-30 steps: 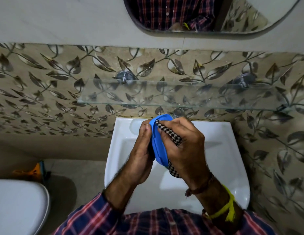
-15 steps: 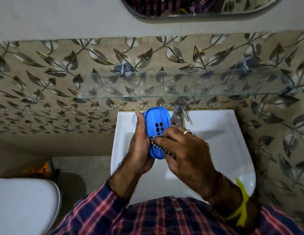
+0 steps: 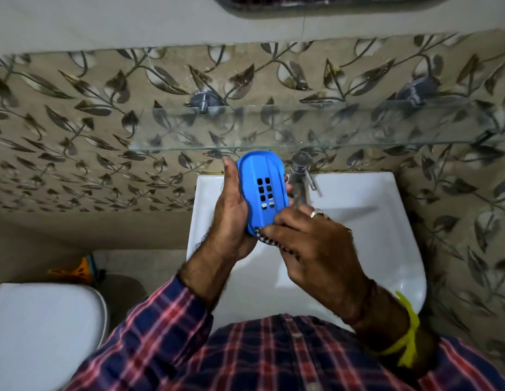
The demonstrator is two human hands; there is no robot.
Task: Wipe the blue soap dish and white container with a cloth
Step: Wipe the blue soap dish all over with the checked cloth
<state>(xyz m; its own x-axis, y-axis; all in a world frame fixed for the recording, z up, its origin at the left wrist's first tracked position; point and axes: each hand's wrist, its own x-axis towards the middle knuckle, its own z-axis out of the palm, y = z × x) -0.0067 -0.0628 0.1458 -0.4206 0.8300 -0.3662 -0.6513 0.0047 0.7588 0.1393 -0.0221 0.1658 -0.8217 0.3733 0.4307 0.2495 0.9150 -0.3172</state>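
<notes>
Oval blue soap dish (image 3: 262, 193), smooth plastic with square drain holes, is clasped in left hand (image 3: 231, 213) grip over glossy white basin (image 3: 386, 221). Checked woven cloth (image 3: 269, 240) is pinched in right hand (image 3: 316, 249) grip against dish's lower edge.

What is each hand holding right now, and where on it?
The left hand grips the blue soap dish along its left edge. The right hand pinches the checked cloth against the dish's lower end.

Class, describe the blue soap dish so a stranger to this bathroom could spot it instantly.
Find the white ceramic washbasin under the clear glass shelf. Above its back-left corner, beside the metal tap, the left hand holds the oval blue plastic soap dish. It alone is bright blue, with a grid of small square drain holes.
</notes>
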